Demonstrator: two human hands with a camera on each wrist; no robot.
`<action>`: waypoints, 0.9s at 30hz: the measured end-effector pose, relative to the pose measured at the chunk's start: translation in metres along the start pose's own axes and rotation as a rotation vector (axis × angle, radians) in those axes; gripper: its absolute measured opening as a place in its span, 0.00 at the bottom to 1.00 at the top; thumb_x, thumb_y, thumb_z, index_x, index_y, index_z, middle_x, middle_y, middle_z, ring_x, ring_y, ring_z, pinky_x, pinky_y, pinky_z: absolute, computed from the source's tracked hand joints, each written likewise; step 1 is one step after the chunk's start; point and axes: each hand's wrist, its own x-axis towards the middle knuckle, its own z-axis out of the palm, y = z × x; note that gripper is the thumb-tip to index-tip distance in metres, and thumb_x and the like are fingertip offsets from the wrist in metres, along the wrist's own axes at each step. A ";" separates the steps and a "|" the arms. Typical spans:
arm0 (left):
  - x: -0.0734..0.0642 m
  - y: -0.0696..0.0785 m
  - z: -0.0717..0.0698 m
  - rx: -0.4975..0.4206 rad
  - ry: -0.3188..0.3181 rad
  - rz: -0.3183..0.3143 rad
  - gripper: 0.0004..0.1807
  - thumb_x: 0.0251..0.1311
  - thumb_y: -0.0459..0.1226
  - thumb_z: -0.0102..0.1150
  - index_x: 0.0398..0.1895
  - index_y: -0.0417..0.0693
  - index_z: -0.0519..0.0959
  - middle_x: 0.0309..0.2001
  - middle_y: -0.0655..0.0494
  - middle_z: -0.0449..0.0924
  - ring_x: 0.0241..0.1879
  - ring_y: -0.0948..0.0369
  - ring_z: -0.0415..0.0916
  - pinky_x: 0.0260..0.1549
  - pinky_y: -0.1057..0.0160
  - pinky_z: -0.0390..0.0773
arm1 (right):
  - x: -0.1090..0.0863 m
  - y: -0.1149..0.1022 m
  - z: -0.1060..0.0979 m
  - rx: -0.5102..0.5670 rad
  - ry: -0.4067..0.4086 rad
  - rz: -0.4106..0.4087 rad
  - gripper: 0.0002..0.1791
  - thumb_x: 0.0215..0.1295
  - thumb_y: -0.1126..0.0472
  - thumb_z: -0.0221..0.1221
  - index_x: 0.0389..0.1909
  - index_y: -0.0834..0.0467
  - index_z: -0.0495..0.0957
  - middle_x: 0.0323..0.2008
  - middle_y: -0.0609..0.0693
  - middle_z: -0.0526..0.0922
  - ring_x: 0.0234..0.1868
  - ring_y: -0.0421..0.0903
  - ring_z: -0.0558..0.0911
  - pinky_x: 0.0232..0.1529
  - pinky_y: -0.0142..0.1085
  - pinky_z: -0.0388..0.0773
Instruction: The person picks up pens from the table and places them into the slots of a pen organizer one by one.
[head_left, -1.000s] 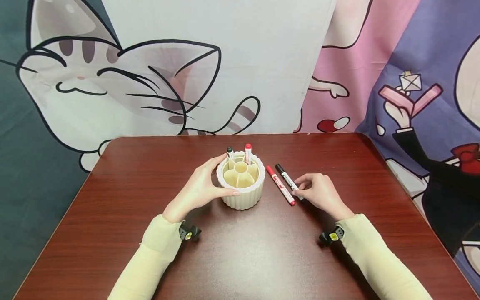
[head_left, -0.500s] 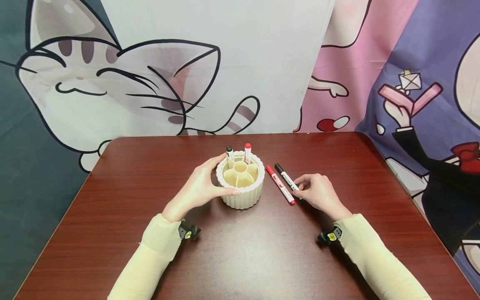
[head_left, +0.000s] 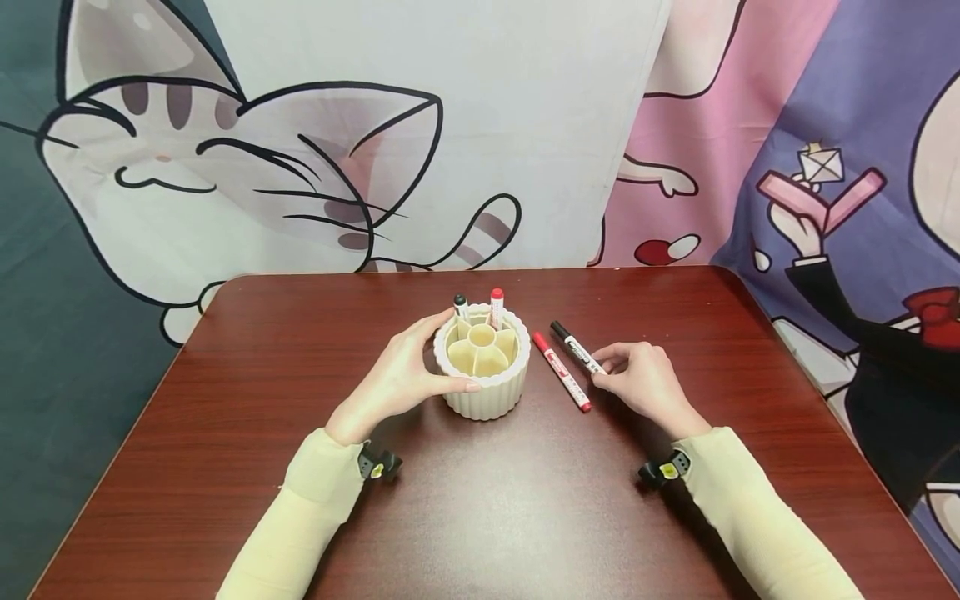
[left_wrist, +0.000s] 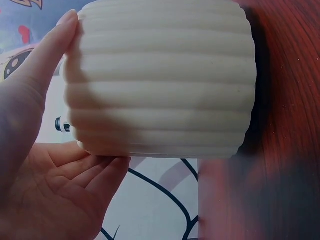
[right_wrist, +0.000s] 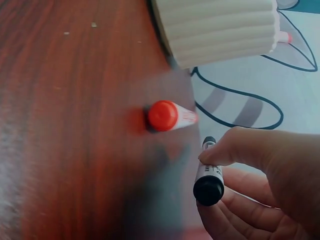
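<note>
My left hand (head_left: 397, 379) grips the cream fluted pen holder (head_left: 486, 402) by its rim, thumb at the near side and fingers round the left. Inside, the holder is split into petal-shaped compartments about a round middle one. A black-capped marker (head_left: 461, 306) and a red-capped marker (head_left: 497, 308) stand in its back compartments. Between thumb and fingers my right hand (head_left: 643, 383) pinches a black marker (right_wrist: 209, 172), white-barrelled, its near end pointing at the right wrist camera. A red marker (head_left: 561, 372) lies on the table between the holder and my right hand.
The dark red wooden table (head_left: 480, 517) carries all of these. Behind it hangs a cloth backdrop (head_left: 525, 125) with cartoon prints, close against the table's far edge. Small cameras are strapped to both wrists.
My right hand has lifted slightly with the black marker, which has shifted up and a little away from the red one. The left hand and the pen holder stay put.
</note>
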 end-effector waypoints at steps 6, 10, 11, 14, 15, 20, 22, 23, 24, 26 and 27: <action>0.000 0.000 0.000 -0.003 -0.001 0.003 0.58 0.40 0.53 0.85 0.76 0.47 0.65 0.70 0.55 0.70 0.63 0.59 0.71 0.62 0.54 0.72 | 0.001 -0.005 -0.010 0.021 0.045 -0.014 0.10 0.54 0.66 0.71 0.39 0.57 0.89 0.24 0.44 0.85 0.25 0.41 0.83 0.28 0.33 0.78; 0.001 0.000 0.000 -0.011 0.001 0.005 0.58 0.40 0.53 0.85 0.76 0.46 0.65 0.70 0.54 0.70 0.62 0.58 0.72 0.61 0.52 0.73 | 0.002 -0.009 -0.016 0.033 0.067 -0.011 0.09 0.55 0.66 0.71 0.38 0.57 0.89 0.25 0.44 0.85 0.25 0.43 0.83 0.26 0.32 0.79; 0.001 0.000 0.000 -0.011 0.001 0.007 0.58 0.40 0.53 0.85 0.76 0.46 0.65 0.70 0.54 0.70 0.62 0.58 0.72 0.61 0.52 0.73 | 0.002 -0.010 -0.017 0.035 0.073 -0.011 0.09 0.55 0.66 0.71 0.38 0.56 0.89 0.25 0.44 0.85 0.25 0.43 0.83 0.26 0.32 0.79; 0.001 -0.001 0.000 0.000 0.002 0.007 0.58 0.40 0.53 0.85 0.76 0.46 0.65 0.70 0.53 0.70 0.62 0.58 0.72 0.61 0.54 0.73 | 0.002 -0.014 -0.021 0.038 0.096 -0.019 0.09 0.55 0.65 0.72 0.38 0.55 0.89 0.25 0.44 0.85 0.26 0.42 0.83 0.26 0.31 0.79; 0.001 -0.001 0.000 0.007 0.003 0.008 0.59 0.40 0.53 0.85 0.76 0.45 0.65 0.70 0.53 0.70 0.62 0.58 0.72 0.61 0.55 0.72 | 0.002 -0.015 -0.022 0.043 0.105 -0.022 0.09 0.55 0.65 0.72 0.38 0.55 0.89 0.25 0.44 0.85 0.26 0.42 0.83 0.26 0.31 0.79; 0.001 -0.001 0.000 0.031 0.013 0.022 0.59 0.40 0.53 0.85 0.75 0.43 0.66 0.70 0.51 0.70 0.65 0.58 0.70 0.64 0.56 0.69 | 0.002 -0.020 -0.028 0.070 0.141 -0.036 0.09 0.55 0.66 0.72 0.38 0.54 0.90 0.25 0.43 0.86 0.26 0.42 0.84 0.26 0.29 0.77; 0.001 -0.001 0.000 0.032 0.014 0.022 0.58 0.40 0.53 0.85 0.75 0.42 0.66 0.70 0.50 0.70 0.66 0.57 0.69 0.65 0.56 0.68 | 0.001 -0.023 -0.030 0.080 0.145 -0.030 0.09 0.56 0.65 0.72 0.39 0.53 0.90 0.25 0.43 0.86 0.26 0.43 0.84 0.26 0.29 0.77; 0.001 -0.001 0.000 0.033 0.014 0.021 0.58 0.40 0.53 0.85 0.75 0.42 0.66 0.70 0.50 0.70 0.67 0.57 0.69 0.65 0.56 0.68 | 0.001 -0.024 -0.031 0.084 0.144 -0.025 0.09 0.56 0.65 0.72 0.39 0.53 0.90 0.25 0.44 0.86 0.26 0.43 0.84 0.26 0.29 0.77; 0.001 -0.001 0.000 0.035 0.013 0.019 0.58 0.40 0.53 0.85 0.75 0.42 0.66 0.70 0.50 0.70 0.67 0.57 0.68 0.66 0.56 0.68 | 0.001 -0.026 -0.032 0.087 0.143 -0.021 0.09 0.57 0.64 0.72 0.39 0.53 0.90 0.26 0.44 0.86 0.27 0.43 0.84 0.26 0.29 0.77; 0.001 -0.001 0.000 0.038 0.011 0.015 0.58 0.40 0.53 0.85 0.75 0.42 0.66 0.70 0.50 0.70 0.66 0.57 0.69 0.65 0.56 0.68 | 0.001 -0.028 -0.034 0.094 0.138 -0.013 0.09 0.57 0.64 0.72 0.39 0.53 0.90 0.26 0.45 0.86 0.27 0.44 0.84 0.26 0.30 0.78; 0.001 -0.001 0.000 0.039 0.011 0.013 0.58 0.40 0.53 0.85 0.75 0.43 0.66 0.70 0.50 0.70 0.66 0.57 0.69 0.65 0.56 0.68 | 0.001 -0.029 -0.035 0.097 0.135 -0.011 0.08 0.58 0.64 0.72 0.39 0.53 0.90 0.26 0.45 0.86 0.27 0.44 0.84 0.26 0.30 0.78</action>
